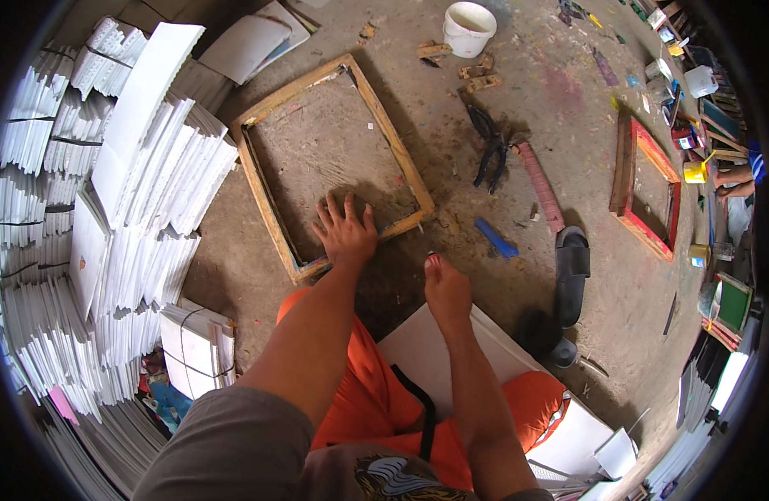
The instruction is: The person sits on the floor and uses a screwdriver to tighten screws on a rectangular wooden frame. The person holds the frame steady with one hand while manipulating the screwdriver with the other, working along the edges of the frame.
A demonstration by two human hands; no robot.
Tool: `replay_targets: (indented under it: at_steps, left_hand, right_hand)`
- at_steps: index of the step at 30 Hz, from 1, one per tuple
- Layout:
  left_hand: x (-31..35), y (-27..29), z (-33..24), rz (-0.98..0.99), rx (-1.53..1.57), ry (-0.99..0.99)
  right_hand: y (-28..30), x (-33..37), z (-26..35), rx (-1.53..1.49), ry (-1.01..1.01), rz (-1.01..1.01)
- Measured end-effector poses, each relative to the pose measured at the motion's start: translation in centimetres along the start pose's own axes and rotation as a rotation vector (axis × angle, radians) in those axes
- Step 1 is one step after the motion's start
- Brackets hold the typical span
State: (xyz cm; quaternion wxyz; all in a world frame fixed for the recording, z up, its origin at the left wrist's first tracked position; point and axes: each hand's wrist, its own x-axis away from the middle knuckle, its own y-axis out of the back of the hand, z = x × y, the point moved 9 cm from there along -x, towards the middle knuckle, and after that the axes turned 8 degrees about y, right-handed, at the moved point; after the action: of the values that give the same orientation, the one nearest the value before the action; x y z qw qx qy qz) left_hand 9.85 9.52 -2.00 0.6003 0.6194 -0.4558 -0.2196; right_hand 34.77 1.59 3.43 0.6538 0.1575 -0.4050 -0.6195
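Nearest: orange trousers [359,380], legs folded; pale board [413,336], flat beneath and to the right of them. Left of the legs, one tied bundle of white sheets [202,349], upright.

Right hand [448,292]: fingers curled in, thumb uppermost, a small red-and-white patch at the thumb tip; whether anything is gripped cannot be told. It stands just right of the frame, apart from it.

Left hand [349,236]: palm down over the frame's near bar, fingers straight and moderately spread, grasping nothing, tips over the opening.

Wooden frame [391,134]: one, rectangular, bare yellowish bars, flat on the concrete floor ahead of the person, slightly left.

Right of the frame: black sandal [573,271]; blue strip [495,238]; tool handle wrapped in dull red [539,184]; black-handled pliers [487,144], open. Farther right: red-painted frame [674,213].

Left: tall stacks of white paper [155,179].

Farthest: wood scraps [484,83]; white bucket [468,40].
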Motion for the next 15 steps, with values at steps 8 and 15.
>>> replay_targets:
  at_steps: [8, 15]
  left_hand:
    - [0.03, 0.0, -0.19, -0.005, 0.006, -0.007]
    - [0.08, 0.27, -0.46, 0.03, -0.01, -0.001]
  right_hand:
    - [0.61, 0.06, 0.31, 0.065, 0.005, 0.046]
    - [0.59, -0.13, 0.32, 0.076, 0.025, 0.032]
